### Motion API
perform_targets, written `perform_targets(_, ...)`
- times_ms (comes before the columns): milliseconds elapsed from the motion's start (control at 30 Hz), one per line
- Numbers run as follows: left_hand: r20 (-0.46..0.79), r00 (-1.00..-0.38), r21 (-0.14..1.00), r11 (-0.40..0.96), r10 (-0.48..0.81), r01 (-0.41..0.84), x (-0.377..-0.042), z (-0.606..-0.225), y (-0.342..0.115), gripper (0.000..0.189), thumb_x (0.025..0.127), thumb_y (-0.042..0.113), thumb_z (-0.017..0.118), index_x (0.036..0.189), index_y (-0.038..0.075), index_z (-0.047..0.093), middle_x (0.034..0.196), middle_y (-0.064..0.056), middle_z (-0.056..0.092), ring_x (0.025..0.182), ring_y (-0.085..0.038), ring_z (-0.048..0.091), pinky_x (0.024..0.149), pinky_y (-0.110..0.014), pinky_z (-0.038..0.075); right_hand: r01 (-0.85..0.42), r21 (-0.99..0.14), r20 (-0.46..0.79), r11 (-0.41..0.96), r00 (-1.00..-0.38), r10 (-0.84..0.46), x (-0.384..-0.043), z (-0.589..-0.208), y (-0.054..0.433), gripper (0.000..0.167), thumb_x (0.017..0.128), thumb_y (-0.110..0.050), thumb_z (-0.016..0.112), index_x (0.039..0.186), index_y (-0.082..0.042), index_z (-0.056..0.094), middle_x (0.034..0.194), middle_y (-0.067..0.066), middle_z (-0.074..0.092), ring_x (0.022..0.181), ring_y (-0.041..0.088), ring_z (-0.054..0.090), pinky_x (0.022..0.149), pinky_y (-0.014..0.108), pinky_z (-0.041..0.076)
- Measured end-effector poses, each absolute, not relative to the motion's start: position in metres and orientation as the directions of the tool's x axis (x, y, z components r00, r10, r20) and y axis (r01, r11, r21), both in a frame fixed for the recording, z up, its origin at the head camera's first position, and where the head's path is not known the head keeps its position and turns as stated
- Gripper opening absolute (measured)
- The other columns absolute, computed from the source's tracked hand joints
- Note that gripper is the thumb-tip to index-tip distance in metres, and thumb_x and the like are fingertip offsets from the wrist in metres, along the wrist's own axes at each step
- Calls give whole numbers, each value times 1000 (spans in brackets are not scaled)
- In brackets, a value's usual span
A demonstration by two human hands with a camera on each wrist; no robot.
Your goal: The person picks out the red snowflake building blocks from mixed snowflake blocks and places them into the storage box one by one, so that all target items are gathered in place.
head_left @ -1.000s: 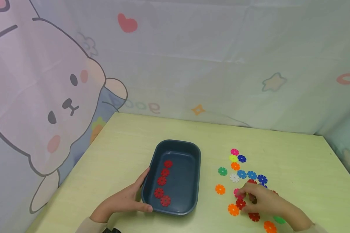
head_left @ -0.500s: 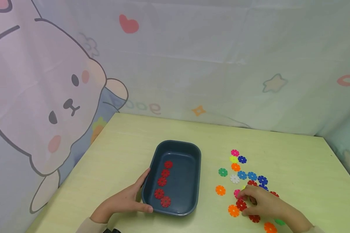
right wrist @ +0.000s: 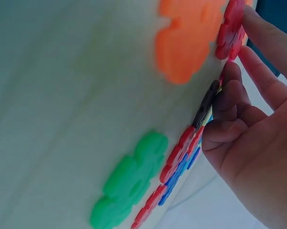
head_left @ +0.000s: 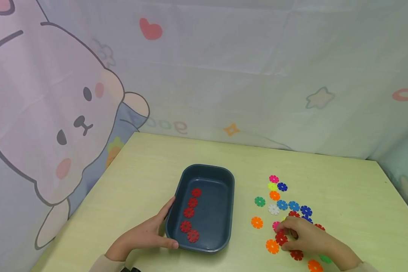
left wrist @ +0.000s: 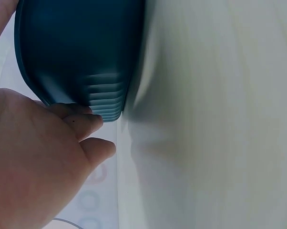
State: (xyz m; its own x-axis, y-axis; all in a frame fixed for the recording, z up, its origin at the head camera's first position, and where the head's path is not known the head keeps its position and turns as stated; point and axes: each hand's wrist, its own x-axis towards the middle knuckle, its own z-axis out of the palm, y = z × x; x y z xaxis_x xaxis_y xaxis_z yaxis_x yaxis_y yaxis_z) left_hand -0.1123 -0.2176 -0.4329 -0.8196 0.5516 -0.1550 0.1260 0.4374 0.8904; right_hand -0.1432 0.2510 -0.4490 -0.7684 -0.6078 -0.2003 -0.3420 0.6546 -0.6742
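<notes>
My left hand (head_left: pixel 146 236) holds the near-left corner of a dark blue tray (head_left: pixel 232 211), thumb on the near rim and fingers along its left side. In the left wrist view, fingers (left wrist: pixel 81 125) rest against the tray wall (left wrist: pixel 81 43). Red notched discs (head_left: pixel 189 212) form a rough line inside the tray. Over the scattered discs, my right hand (head_left: pixel 307 236) pinches a red notched disc (head_left: pixel 281 238) between thumb and index finger. In the right wrist view this red disc (right wrist: pixel 229 31) is at the fingertips, the other fingers curled near a dark disc (right wrist: pixel 206 102).
Around the right hand lie orange discs (head_left: pixel 257 222), light blue discs (head_left: pixel 282 205), dark blue discs (head_left: pixel 306 210), a white disc (head_left: pixel 273 209) and a green disc (head_left: pixel 260 201). The pale table (head_left: pixel 176 147) ends at a printed curtain (head_left: pixel 231 75).
The view shifts very slightly. My right thumb and index finger draw a little closer around the red disc; the left hand and tray stay put.
</notes>
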Motion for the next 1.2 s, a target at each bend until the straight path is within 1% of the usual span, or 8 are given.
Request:
perform_targets(267,-159,-820,891,438,551,121,-112,-433,-217,120,78,29,82,155,20,-9,162,-8,-2,147,-27,3,114,-34,17,-301,-672,-236,677,-779,-581,-142,-448,250,32,77,-31,82,100,-14,67,78,-5,51,69,7,46,58,21,40)
perform_targets(533,-161,-820,891,438,550,119,-112,-433,-217,120,78,28,82,155,20,-10,162,-9,-3,147,-28,2,114,-43,16,-289,-622,-270,728,-793,-546,-143,-447,249,34,75,-35,82,98,-15,67,78,-6,53,71,10,47,60,21,41)
perform_targets(800,-164,-822,891,439,545,113,-113,-434,-216,121,78,29,82,155,19,-11,162,-10,-2,147,-28,2,113,-53,14,-271,-617,-285,738,-798,-532,-141,-444,247,33,75,-34,83,97,-16,64,79,-5,53,73,12,48,60,21,42)
perform_targets(900,-163,-822,891,440,545,115,-113,-435,-217,121,78,29,82,155,20,-11,162,-9,-2,147,-28,2,114,-52,15,-271,-613,-288,742,-798,-530,-141,-445,248,33,75,-35,82,97,-17,64,78,-5,53,73,11,48,59,21,42)
perform_targets(1100,-157,-818,895,431,553,119,-113,-435,-217,120,78,29,82,155,20,-11,162,-8,-2,147,-27,2,114,-40,16,-310,-615,-262,725,-787,-559,-142,-448,250,32,76,-34,82,98,-16,66,80,-8,55,73,9,49,60,21,43)
perform_targets(1200,-155,-818,894,432,554,122,-113,-435,-217,120,78,29,82,155,19,-11,162,-8,-2,147,-28,2,114,-41,16,-318,-604,-262,730,-787,-559,-143,-449,250,31,77,-34,81,98,-17,67,82,-10,56,74,7,49,62,21,45)
